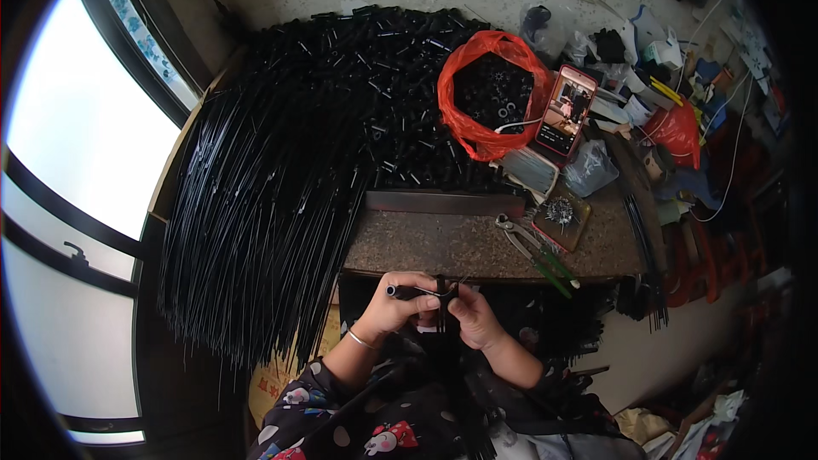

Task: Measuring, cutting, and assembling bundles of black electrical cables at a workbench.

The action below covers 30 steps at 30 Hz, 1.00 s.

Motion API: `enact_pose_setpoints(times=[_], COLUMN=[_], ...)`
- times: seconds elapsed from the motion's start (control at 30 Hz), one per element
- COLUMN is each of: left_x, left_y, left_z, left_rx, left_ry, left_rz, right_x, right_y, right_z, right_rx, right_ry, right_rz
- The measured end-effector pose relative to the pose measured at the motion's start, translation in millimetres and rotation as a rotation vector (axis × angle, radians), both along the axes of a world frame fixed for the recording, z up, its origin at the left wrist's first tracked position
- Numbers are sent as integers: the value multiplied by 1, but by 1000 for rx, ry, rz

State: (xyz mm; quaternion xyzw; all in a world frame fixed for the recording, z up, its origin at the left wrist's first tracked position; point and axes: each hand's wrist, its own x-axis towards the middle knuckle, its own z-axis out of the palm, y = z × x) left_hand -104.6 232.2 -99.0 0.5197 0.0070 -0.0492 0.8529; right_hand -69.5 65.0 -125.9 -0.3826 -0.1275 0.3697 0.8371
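My left hand (394, 302) is closed around a black tube (406, 292) whose round, pale-rimmed end points left. My right hand (479, 324) is closed too, with thumb and fingers pinching a dark piece (452, 293) at the tube's right end. Thin black strands hang down between the two hands. Both hands meet just below the table's near edge, above my lap, and the fingers partly hide how the parts join.
A heap of black rods (264, 204) and tubes covers the table's left and back. A red plastic bag (449, 111) of small rings, a propped phone (566, 111), pincers (537, 255) and a tray of small metal parts (560, 211) lie to the right on the worn tabletop (417, 243).
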Motion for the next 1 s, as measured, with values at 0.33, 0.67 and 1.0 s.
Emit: enact_pose_setpoints(times=[0.33,0.67,1.0], left_x=[20,17,12], left_y=[24,24,16], left_z=[0,-2,11], left_rx=[195,63,20], left_ry=[-370,-303,-21], left_rz=[-237,-340,-294], right_x=[7,1,-4], right_y=[-3,-7,-12], right_z=[0,-2,14], right_rx=[169,103,77], right_ry=[253,200,228], right_rz=[290,254,152])
